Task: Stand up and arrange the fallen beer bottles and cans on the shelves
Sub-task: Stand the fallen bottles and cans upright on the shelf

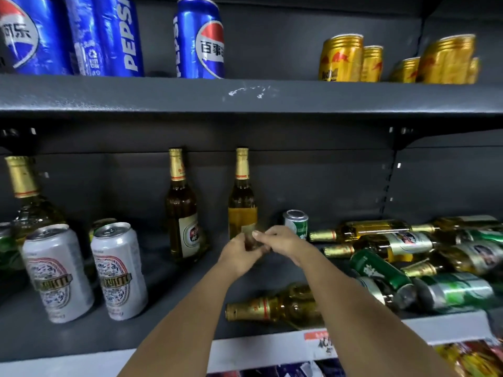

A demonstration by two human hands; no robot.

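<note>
Both my hands are around the base of an upright amber beer bottle (242, 197) with a gold foil neck at the middle of the lower shelf (177, 317). My left hand (239, 257) grips its lower left side and my right hand (283, 242) grips its right side. Another upright bottle (181, 210) stands just left of it. A small green can (296, 223) stands behind my right hand. One bottle (275, 304) lies on its side under my right forearm. A heap of fallen bottles and green cans (424, 262) fills the shelf's right end.
Two upright white cans (118, 270) (55, 273) stand front left, with a clear bottle (30, 202) and green cans behind them. The upper shelf (245, 96) carries blue Pepsi cans (200, 39) and gold cans (341, 58). Snack packets (471, 357) show below the shelf edge.
</note>
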